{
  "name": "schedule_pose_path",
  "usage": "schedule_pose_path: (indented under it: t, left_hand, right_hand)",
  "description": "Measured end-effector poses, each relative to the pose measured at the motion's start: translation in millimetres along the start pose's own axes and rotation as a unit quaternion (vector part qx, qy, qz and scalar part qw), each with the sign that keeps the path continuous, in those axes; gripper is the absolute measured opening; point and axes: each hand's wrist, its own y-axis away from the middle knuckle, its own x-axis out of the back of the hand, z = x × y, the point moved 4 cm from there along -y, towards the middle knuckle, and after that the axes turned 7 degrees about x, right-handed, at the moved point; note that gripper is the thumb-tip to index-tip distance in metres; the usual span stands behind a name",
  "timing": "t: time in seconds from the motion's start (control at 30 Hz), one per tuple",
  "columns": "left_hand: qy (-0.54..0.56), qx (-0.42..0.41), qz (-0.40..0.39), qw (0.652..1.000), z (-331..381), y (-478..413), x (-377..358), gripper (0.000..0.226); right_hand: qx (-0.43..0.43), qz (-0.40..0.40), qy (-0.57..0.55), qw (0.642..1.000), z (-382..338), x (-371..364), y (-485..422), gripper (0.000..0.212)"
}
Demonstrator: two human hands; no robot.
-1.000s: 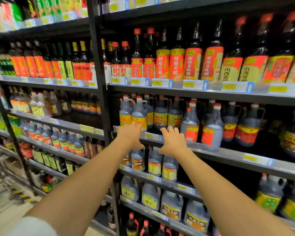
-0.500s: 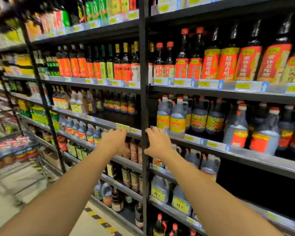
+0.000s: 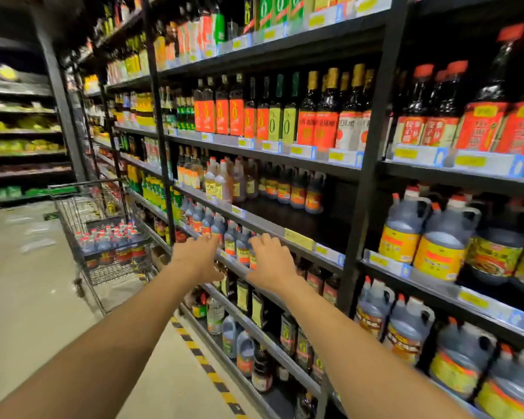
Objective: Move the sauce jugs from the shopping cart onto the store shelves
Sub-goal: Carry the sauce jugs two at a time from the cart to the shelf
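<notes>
Both arms reach forward in front of the dark store shelves (image 3: 300, 237). My left hand (image 3: 198, 259) and my right hand (image 3: 271, 263) hover side by side, fingers spread, holding nothing. Just beyond the fingertips stands a row of grey sauce jugs (image 3: 224, 231) on a middle shelf. To the left, a wire shopping cart (image 3: 73, 213) stands in the aisle, loaded with several red-capped sauce jugs (image 3: 109, 240). Larger jugs with yellow labels (image 3: 421, 240) stand on the shelf at the right.
Tall bottles with red and green labels (image 3: 254, 116) fill the upper shelves. A black upright post (image 3: 161, 131) divides the shelving bays. Yellow-black tape (image 3: 203, 361) runs along the floor by the shelf base. Open aisle floor (image 3: 28, 297) lies left, with more shelving (image 3: 22, 131) beyond.
The view has swung left along the shelves, bringing the shopping cart into sight. Both hands have left the yellow-labelled jugs and now hover empty before the bay to the left.
</notes>
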Motion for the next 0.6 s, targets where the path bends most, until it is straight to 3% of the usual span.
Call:
schedule_pose_path:
  t: [0.33, 0.6]
  left_hand:
    - [-0.006, 0.112, -0.024, 0.993, -124, -125, -36, 0.087]
    - [-0.005, 0.202, -0.046, 0.978, -228, -200, -97, 0.097]
  right_hand:
    - [0.098, -0.051, -0.062, 0.992, -51, -71, -196, 0.072]
    - [0.149, -0.118, -0.106, 0.976, -109, -143, -319, 0.081]
